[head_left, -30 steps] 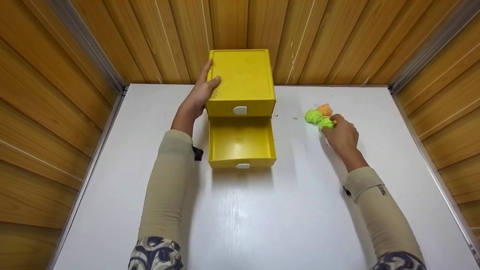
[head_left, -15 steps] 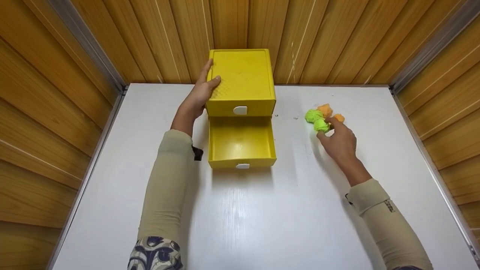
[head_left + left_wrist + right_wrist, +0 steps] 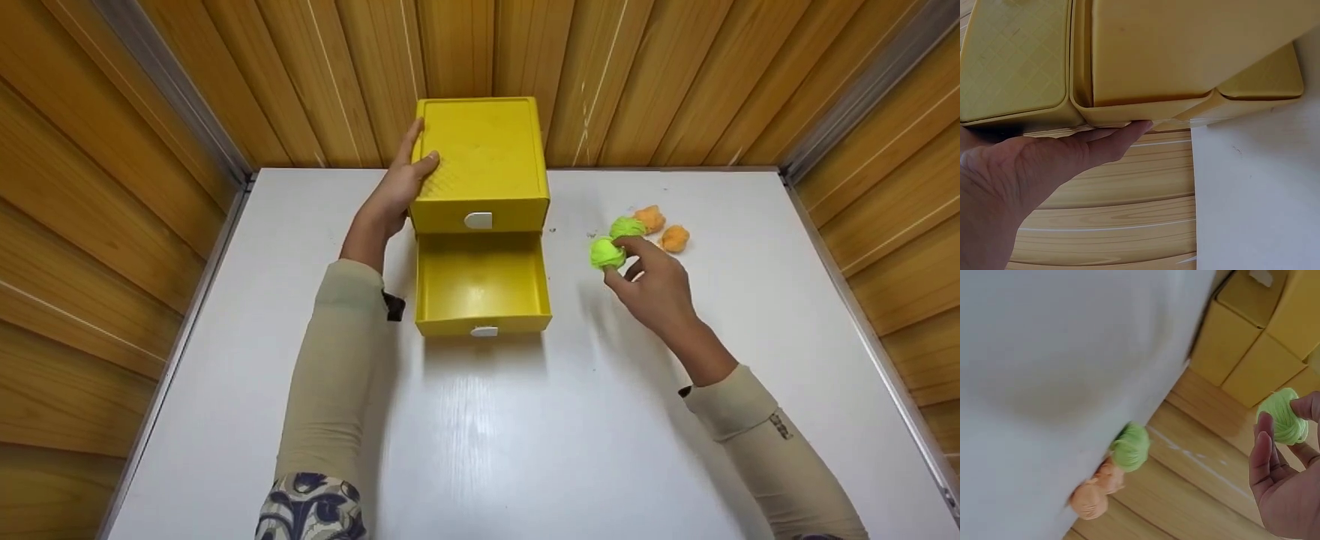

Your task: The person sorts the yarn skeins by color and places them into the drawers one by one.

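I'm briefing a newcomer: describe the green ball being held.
Find the yellow plastic drawer unit. To its right, the right hand pinches a round green yarn ball. Unlike the second green yarn ball and two orange balls, it is held.

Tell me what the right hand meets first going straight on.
The right hand, held green ball leading, would probably reach the right side of the yellow drawer unit; depth is unclear.

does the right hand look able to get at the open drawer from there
Probably yes: the right hand, pinching a green ball, is to the right of the open drawer with nothing visible between them, and the left hand rests against the opposite side of the yellow cabinet.
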A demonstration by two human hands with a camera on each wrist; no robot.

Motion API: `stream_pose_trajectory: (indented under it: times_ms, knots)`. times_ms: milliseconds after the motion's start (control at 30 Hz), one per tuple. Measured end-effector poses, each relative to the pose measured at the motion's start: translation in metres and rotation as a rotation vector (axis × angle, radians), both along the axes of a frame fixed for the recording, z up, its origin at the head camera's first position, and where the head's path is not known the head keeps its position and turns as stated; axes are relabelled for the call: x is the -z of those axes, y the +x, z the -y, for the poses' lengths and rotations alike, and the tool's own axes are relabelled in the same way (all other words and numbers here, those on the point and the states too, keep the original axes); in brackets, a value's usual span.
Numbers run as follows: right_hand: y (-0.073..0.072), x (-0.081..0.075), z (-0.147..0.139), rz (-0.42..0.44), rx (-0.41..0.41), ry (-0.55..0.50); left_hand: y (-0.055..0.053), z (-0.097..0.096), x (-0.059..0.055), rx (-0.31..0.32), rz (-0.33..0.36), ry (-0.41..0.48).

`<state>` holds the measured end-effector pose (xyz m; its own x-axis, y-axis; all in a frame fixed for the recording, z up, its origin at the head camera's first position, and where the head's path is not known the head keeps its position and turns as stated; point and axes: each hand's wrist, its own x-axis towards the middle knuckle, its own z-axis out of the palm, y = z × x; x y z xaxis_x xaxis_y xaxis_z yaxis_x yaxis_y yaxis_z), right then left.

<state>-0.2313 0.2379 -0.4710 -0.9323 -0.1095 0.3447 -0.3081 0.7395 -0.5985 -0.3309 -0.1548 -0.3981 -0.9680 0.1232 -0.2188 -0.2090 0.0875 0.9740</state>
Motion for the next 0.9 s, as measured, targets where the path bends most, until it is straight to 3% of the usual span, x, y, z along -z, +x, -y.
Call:
stream_pose_trajectory:
  times_ms: [367, 600, 900]
  knots:
    - [0.011, -0.017, 0.031, -0.075, -0.096, -0.027, 0.001, 0.0, -0.001, -0.009, 0.025, -0.015]
    - [0.01, -0.026, 0.053, -0.138, -0.186, -0.02, 0.0, 0.0, -0.002, -0.013, 0.027, 0.0]
    - [0.009, -0.036, 0.092, -0.155, -0.302, 0.022, 0.001, 0.0, -0.001, -0.013, 0.013, 0.017]
